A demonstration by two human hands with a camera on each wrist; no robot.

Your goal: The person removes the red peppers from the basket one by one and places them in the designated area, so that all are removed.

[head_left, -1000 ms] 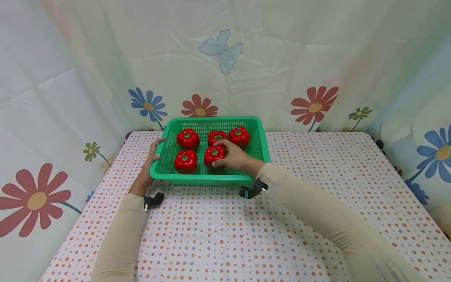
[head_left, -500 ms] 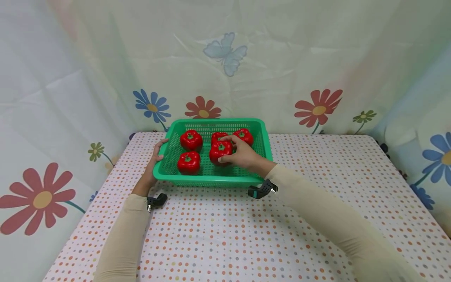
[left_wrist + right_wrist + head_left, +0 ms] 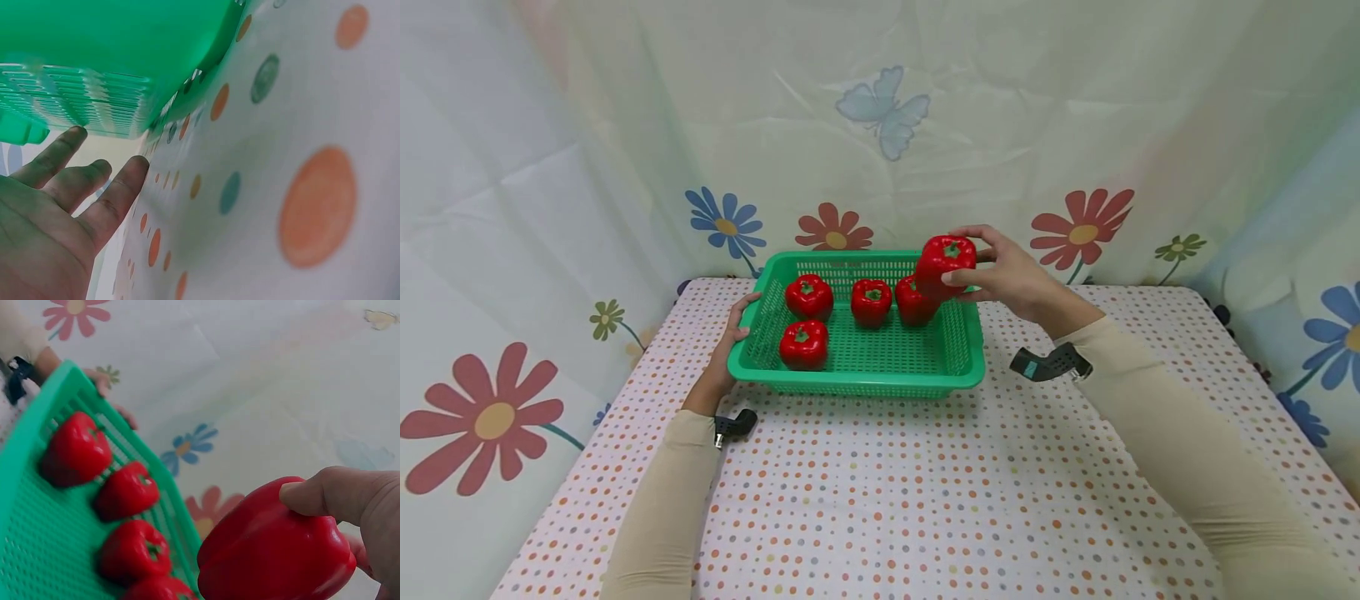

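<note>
My right hand (image 3: 1011, 275) grips a red bell pepper (image 3: 947, 260) and holds it raised over the right end of the green basket (image 3: 850, 381). The thumb presses one side of that pepper (image 3: 275, 547) in the right wrist view. Several more red bell peppers sit in the basket; one (image 3: 804, 346) is at the front left and another (image 3: 872, 302) at the back middle. My left hand (image 3: 726, 346) rests against the basket's left side. Its fingers (image 3: 115, 203) stretch out straight beside the slotted wall (image 3: 94, 94) in the left wrist view.
The table is spread with a dotted cloth (image 3: 850, 492). A curtain (image 3: 985, 125) printed with flowers and a butterfly hangs right behind the basket and along both sides. Each wrist wears a black strap device.
My right hand has lifted the front-middle bell pepper out of the basket and carried it up and to the right. The left hand has stayed on the basket's left side.
</note>
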